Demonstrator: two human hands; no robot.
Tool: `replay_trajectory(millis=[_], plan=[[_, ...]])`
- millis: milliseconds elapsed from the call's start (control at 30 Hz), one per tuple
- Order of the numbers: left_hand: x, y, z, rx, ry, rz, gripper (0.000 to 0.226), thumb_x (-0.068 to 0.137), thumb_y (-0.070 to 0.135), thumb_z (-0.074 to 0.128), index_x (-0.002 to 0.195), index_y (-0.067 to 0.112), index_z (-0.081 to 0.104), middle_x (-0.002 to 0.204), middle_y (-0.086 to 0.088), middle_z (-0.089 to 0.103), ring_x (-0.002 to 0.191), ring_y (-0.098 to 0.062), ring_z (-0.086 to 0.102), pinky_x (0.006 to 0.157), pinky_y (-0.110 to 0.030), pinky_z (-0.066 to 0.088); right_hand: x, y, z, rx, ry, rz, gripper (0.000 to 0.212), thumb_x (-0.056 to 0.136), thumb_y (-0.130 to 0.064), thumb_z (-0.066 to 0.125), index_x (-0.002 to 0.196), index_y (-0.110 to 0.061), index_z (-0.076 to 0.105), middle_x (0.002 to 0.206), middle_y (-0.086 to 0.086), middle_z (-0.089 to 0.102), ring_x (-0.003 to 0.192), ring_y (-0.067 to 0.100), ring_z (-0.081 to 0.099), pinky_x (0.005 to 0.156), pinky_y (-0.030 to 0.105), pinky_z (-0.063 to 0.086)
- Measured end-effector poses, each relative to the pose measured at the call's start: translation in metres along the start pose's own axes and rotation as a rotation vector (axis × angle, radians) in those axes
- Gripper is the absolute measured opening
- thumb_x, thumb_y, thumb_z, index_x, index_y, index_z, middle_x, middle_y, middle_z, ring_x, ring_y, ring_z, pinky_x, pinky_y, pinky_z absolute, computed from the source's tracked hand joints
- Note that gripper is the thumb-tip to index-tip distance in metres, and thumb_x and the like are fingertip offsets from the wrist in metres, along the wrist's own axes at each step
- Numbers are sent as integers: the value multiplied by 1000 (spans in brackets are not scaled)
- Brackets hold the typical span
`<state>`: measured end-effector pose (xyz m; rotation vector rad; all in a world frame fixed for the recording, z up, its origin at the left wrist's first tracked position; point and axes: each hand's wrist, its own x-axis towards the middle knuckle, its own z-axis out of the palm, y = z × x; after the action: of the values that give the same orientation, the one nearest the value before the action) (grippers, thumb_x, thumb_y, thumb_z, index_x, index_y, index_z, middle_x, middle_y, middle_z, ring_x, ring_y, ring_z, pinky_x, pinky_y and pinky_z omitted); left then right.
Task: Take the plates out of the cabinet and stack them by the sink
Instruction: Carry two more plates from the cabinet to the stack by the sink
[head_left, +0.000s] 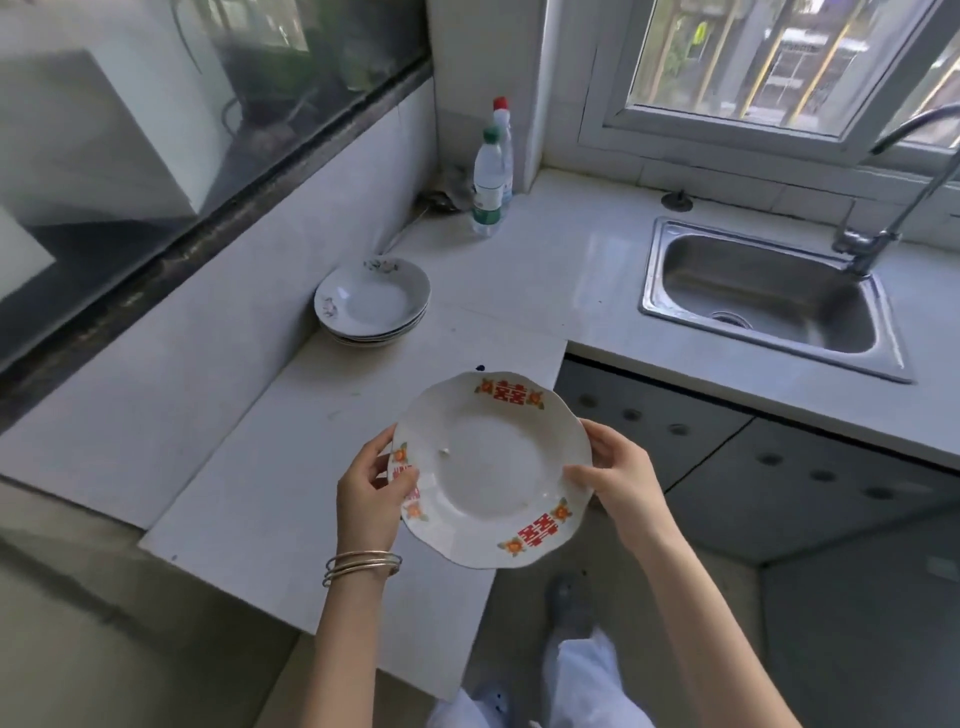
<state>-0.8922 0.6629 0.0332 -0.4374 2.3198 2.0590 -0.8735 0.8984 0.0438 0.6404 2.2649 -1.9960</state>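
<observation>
A white plate with red and orange markings (493, 467) is held level over the front edge of the counter. My left hand (371, 491) grips its left rim and my right hand (618, 475) grips its right rim. A second rim with the same red pattern shows just under the left edge, so there may be two plates. Farther back on the white counter (291, 467) sits a stack of white floral plates (372, 301), apart from both hands. The steel sink (763, 296) lies to the right.
Two plastic bottles (491, 182) stand in the corner behind the stack. A faucet (878, 228) rises at the sink's far right. Grey cabinet doors (727, 457) run below the sink counter. A dark window ledge lines the left wall.
</observation>
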Motion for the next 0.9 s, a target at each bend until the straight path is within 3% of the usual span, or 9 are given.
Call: replay_trajectory(millis=[167, 267, 400, 467, 600, 667, 733, 900], plan=[[38, 6, 22, -40, 120, -3, 46, 79, -8, 62, 119, 15, 59, 95, 1, 66, 79, -3, 62, 56, -7, 48, 67, -26, 2, -91, -121, -41, 58, 71, 9, 62, 123, -16, 57, 111, -1, 66, 100, 16, 63, 78, 32, 56], [62, 16, 36, -67, 201, -6, 48, 78, -9, 61, 115, 21, 59, 91, 8, 66, 70, 3, 64, 60, -13, 51, 111, -45, 4, -134, -193, -54, 58, 72, 6, 63, 125, -14, 56, 114, 1, 65, 97, 17, 63, 75, 32, 57], [93, 26, 53, -101, 304, -48, 44, 78, -7, 61, 114, 18, 61, 96, -5, 67, 78, -21, 63, 69, -33, 53, 164, -72, 8, -158, -310, -81, 54, 74, 8, 61, 124, -13, 55, 112, 2, 63, 92, 17, 64, 68, 28, 56], [106, 30, 58, -127, 357, -61, 41, 79, -6, 62, 114, 14, 62, 100, -7, 68, 82, -23, 63, 75, -38, 53, 188, -82, 13, -178, -363, -95, 54, 74, 8, 60, 124, -13, 55, 111, 1, 63, 90, 16, 64, 66, 27, 55], [129, 31, 62, -138, 447, -86, 36, 78, -3, 64, 112, 11, 62, 94, -1, 70, 75, -15, 64, 67, -30, 53, 227, -96, 29, -235, -462, -132, 52, 72, 9, 60, 119, -14, 58, 106, 1, 65, 86, 16, 65, 57, 20, 54], [142, 30, 59, -132, 473, -98, 39, 77, -5, 63, 108, 18, 63, 77, 16, 71, 64, -3, 63, 57, -23, 53, 244, -100, 41, -244, -501, -154, 50, 70, 11, 57, 113, -14, 62, 100, 2, 67, 83, 20, 65, 58, 24, 54], [155, 29, 54, -126, 499, -109, 42, 77, -8, 61, 107, 22, 63, 71, 20, 69, 59, 3, 61, 53, -20, 52, 259, -102, 54, -273, -527, -163, 49, 70, 12, 57, 111, -14, 63, 96, 2, 68, 81, 21, 65, 62, 28, 55], [192, 23, 43, -149, 523, -147, 44, 77, -10, 59, 114, 12, 63, 92, -5, 67, 75, -17, 62, 66, -29, 51, 294, -104, 86, -407, -560, -181, 52, 69, 5, 66, 115, -18, 64, 90, 3, 68, 81, 18, 63, 64, 22, 52]])
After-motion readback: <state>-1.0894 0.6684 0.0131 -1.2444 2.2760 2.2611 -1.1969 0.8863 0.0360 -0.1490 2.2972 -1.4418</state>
